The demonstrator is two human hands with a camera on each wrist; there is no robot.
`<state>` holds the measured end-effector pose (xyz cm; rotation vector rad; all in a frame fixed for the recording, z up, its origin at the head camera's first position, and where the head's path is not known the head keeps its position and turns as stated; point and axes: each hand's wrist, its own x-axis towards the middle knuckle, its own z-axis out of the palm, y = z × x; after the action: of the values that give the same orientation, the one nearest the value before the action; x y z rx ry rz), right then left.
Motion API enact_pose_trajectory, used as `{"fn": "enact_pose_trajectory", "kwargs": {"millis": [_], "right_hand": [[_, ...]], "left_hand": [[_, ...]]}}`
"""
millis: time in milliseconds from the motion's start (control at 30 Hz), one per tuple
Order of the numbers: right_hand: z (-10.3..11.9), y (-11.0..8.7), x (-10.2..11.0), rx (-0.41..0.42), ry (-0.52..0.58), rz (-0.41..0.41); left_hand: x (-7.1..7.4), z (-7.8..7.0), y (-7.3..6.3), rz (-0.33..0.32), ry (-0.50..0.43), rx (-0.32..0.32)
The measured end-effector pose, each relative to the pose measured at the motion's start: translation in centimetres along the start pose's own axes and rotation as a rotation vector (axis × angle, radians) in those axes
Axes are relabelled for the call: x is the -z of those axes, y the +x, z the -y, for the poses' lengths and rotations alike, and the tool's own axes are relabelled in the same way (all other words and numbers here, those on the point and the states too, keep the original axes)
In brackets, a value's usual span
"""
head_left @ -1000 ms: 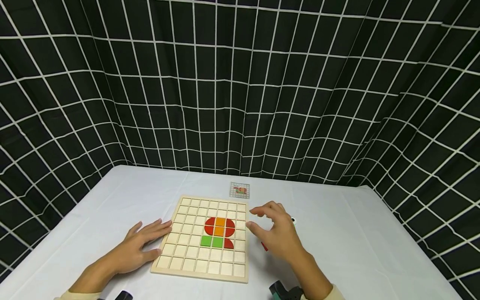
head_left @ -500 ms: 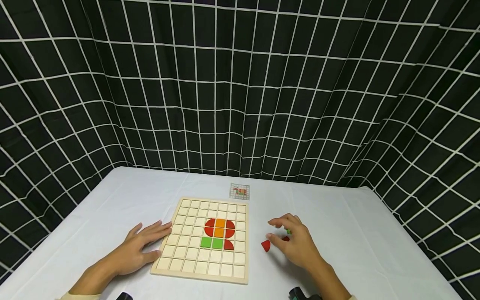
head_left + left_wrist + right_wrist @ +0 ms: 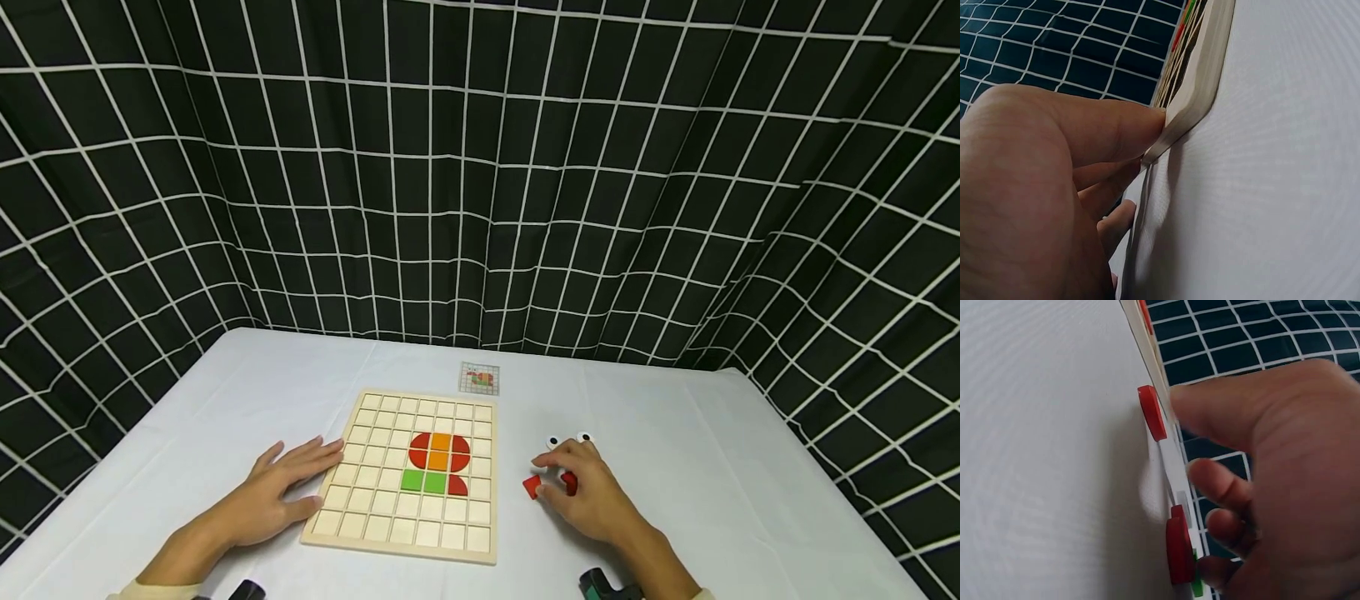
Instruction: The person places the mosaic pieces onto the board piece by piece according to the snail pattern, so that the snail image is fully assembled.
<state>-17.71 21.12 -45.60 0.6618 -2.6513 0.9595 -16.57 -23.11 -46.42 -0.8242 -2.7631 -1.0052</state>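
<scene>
A pale wooden grid board [image 3: 401,550] holds red, orange and green tiles forming part of a picture. My left hand [image 3: 262,500] rests along its left edge, fingers extended; the left wrist view shows the thumb [image 3: 1116,128] against the board's rim [image 3: 1200,87]. To the right of the board, my right hand [image 3: 596,496] hovers over loose pieces, thumb and forefinger apart with nothing between them. One red piece [image 3: 531,486] lies by the thumb tip, and another red piece [image 3: 571,482] is partly covered by the hand. A green piece [image 3: 1197,584] shows behind red ones in the right wrist view.
Two white eye pieces [image 3: 553,442] lie just beyond the right hand. A small pattern card [image 3: 479,379] sits behind the board on the white-covered table [image 3: 712,467]. A black curtain with white grid lines [image 3: 480,167] surrounds the table's back and sides.
My right hand has moved right, away from the board's edge, to above the loose pieces, then shifted slightly; the eye pieces now show beyond it. The left hand stays at the board.
</scene>
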Motion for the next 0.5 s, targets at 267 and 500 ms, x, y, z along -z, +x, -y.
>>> {"fn": "enact_pose_trajectory", "kwargs": {"millis": [267, 500], "right_hand": [[0.34, 0.05, -0.24, -0.075, -0.102, 0.033], [0.35, 0.06, -0.49, -0.109, -0.174, 0.004]], "left_hand": [[-0.10, 0.20, 0.13, 0.003, 0.004, 0.007], [-0.26, 0.29, 0.06, 0.003, 0.003, 0.017]]}}
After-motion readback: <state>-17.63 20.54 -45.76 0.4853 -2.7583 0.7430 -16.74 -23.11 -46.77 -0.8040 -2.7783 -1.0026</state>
